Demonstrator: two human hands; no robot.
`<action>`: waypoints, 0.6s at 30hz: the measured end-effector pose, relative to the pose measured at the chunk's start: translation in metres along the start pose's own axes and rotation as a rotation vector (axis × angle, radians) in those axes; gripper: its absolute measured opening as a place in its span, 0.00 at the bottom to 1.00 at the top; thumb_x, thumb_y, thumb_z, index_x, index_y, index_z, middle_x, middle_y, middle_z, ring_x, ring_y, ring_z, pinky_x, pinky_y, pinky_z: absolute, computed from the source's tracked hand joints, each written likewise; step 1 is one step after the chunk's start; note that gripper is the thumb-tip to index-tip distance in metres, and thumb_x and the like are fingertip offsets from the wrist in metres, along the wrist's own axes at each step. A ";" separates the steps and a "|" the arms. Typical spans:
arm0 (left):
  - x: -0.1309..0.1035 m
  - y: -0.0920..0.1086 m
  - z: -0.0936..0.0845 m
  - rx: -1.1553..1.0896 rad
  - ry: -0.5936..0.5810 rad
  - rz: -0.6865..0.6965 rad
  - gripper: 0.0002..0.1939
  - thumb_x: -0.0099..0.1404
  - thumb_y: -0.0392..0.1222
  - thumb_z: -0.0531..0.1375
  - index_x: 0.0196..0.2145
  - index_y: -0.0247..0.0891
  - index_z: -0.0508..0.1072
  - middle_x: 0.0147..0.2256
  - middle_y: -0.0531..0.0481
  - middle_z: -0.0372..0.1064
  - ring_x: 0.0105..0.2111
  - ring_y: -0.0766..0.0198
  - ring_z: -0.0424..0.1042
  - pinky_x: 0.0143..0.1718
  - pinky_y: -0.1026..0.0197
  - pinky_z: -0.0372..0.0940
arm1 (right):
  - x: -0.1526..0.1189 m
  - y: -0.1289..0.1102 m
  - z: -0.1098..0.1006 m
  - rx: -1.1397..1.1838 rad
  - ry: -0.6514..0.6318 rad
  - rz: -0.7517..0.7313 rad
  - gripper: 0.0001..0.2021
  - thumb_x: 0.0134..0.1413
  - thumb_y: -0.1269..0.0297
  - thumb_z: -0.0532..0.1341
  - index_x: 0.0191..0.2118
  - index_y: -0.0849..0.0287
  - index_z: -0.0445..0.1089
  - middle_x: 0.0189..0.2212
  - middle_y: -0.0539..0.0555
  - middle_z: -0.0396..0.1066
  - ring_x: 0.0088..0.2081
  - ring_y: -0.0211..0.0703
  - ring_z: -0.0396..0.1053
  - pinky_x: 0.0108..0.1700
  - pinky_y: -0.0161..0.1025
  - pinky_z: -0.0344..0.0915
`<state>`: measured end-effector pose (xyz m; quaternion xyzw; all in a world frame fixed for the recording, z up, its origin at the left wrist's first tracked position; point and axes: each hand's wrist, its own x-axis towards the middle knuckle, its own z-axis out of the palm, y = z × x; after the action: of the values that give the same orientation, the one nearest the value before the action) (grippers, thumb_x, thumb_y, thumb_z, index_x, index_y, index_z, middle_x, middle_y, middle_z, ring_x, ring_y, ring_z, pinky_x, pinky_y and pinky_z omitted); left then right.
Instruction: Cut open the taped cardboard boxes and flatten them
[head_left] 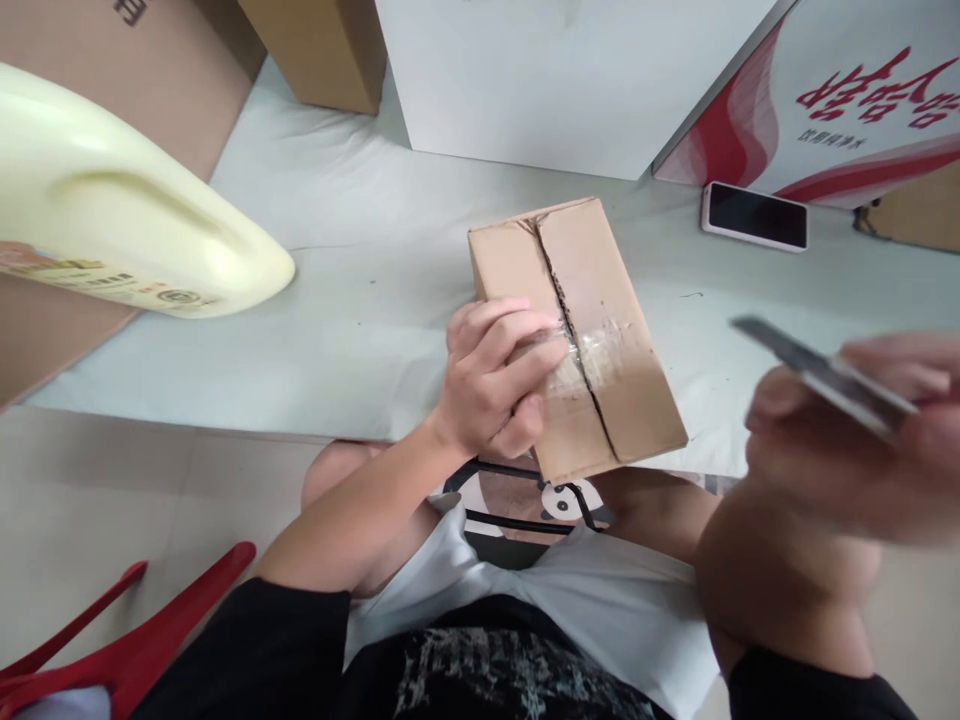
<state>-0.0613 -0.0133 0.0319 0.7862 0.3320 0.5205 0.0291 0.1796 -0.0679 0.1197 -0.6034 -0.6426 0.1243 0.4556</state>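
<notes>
the left hand (495, 375) curls its fingers over the left side of a small cardboard box (637, 405), gripping it at the near edge of a table (360, 350) with a pale cover, clear tape (604, 358) lying about the dark seam. the right hand (847, 475), blurred, pinches a bladed cutter (832, 383) right of the box and apart from it. a phone (757, 217) lies at the far right, a pale yellow bottle (150, 215) at the left

Holding a cardboard box (619, 375) with the left hand (491, 375) near the tabletop (360, 350) edge; gripping a blurred cutter (821, 372) in the right hand (840, 460).
</notes>
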 end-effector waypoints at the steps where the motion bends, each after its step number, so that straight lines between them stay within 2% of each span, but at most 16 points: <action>1: 0.000 -0.001 -0.001 -0.002 -0.006 -0.001 0.22 0.74 0.49 0.46 0.48 0.42 0.78 0.49 0.42 0.77 0.56 0.48 0.70 0.58 0.41 0.66 | 0.006 0.006 0.010 0.006 0.115 -0.011 0.21 0.70 0.43 0.46 0.40 0.48 0.71 0.29 0.52 0.64 0.22 0.45 0.69 0.18 0.44 0.62; 2: -0.001 -0.001 -0.003 -0.004 -0.013 -0.003 0.23 0.74 0.49 0.45 0.49 0.42 0.78 0.49 0.42 0.77 0.56 0.48 0.69 0.58 0.41 0.65 | 0.013 0.014 0.021 0.009 0.213 0.006 0.20 0.70 0.43 0.50 0.38 0.50 0.70 0.27 0.50 0.63 0.20 0.42 0.67 0.19 0.41 0.60; 3: -0.001 -0.003 -0.004 -0.007 -0.018 -0.003 0.24 0.74 0.49 0.44 0.49 0.43 0.78 0.49 0.43 0.76 0.56 0.48 0.68 0.58 0.40 0.66 | 0.020 0.023 0.030 -0.022 0.246 0.024 0.17 0.68 0.45 0.54 0.37 0.52 0.69 0.25 0.48 0.61 0.20 0.39 0.65 0.20 0.39 0.58; 4: -0.001 -0.005 -0.005 -0.009 -0.021 -0.002 0.25 0.75 0.49 0.44 0.50 0.44 0.79 0.49 0.43 0.76 0.56 0.48 0.68 0.58 0.40 0.66 | 0.027 0.034 0.038 -0.096 0.215 0.069 0.15 0.65 0.47 0.57 0.37 0.53 0.70 0.23 0.47 0.62 0.20 0.38 0.64 0.23 0.39 0.59; 7: 0.000 -0.014 -0.008 -0.015 -0.016 0.000 0.26 0.76 0.51 0.42 0.52 0.45 0.79 0.50 0.43 0.74 0.56 0.48 0.67 0.58 0.40 0.67 | 0.040 0.068 0.054 -0.373 -0.065 0.252 0.11 0.55 0.55 0.62 0.40 0.54 0.73 0.23 0.48 0.67 0.26 0.42 0.66 0.34 0.43 0.65; 10: 0.001 -0.031 -0.012 -0.021 0.001 0.006 0.26 0.77 0.51 0.43 0.55 0.46 0.78 0.52 0.44 0.73 0.56 0.48 0.68 0.60 0.39 0.67 | 0.044 0.100 0.061 -0.479 -0.259 0.339 0.17 0.49 0.64 0.61 0.46 0.55 0.75 0.29 0.53 0.72 0.32 0.48 0.70 0.39 0.47 0.67; 13: 0.000 -0.050 -0.015 -0.058 0.038 -0.010 0.24 0.76 0.51 0.45 0.59 0.49 0.75 0.54 0.44 0.72 0.57 0.47 0.69 0.64 0.38 0.66 | 0.042 0.119 0.063 -0.508 -0.359 0.316 0.23 0.50 0.68 0.58 0.53 0.57 0.75 0.36 0.59 0.75 0.38 0.55 0.73 0.43 0.51 0.69; 15: -0.002 -0.061 -0.018 -0.077 0.053 -0.056 0.23 0.76 0.53 0.48 0.60 0.50 0.74 0.56 0.44 0.71 0.59 0.46 0.69 0.67 0.38 0.64 | 0.039 0.123 0.064 -0.507 -0.366 0.259 0.28 0.50 0.68 0.58 0.59 0.58 0.74 0.39 0.62 0.74 0.42 0.60 0.73 0.47 0.56 0.69; 18: -0.008 -0.073 -0.018 -0.104 0.060 -0.184 0.24 0.76 0.59 0.51 0.62 0.51 0.71 0.58 0.43 0.70 0.63 0.45 0.69 0.71 0.38 0.62 | 0.035 0.118 0.066 -0.404 -0.329 0.184 0.28 0.48 0.67 0.61 0.58 0.57 0.75 0.39 0.61 0.71 0.41 0.56 0.71 0.48 0.57 0.71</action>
<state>-0.1146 0.0337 0.0049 0.7340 0.3758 0.5554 0.1076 0.2138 0.0171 0.0144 -0.7094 -0.6623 0.1307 0.2024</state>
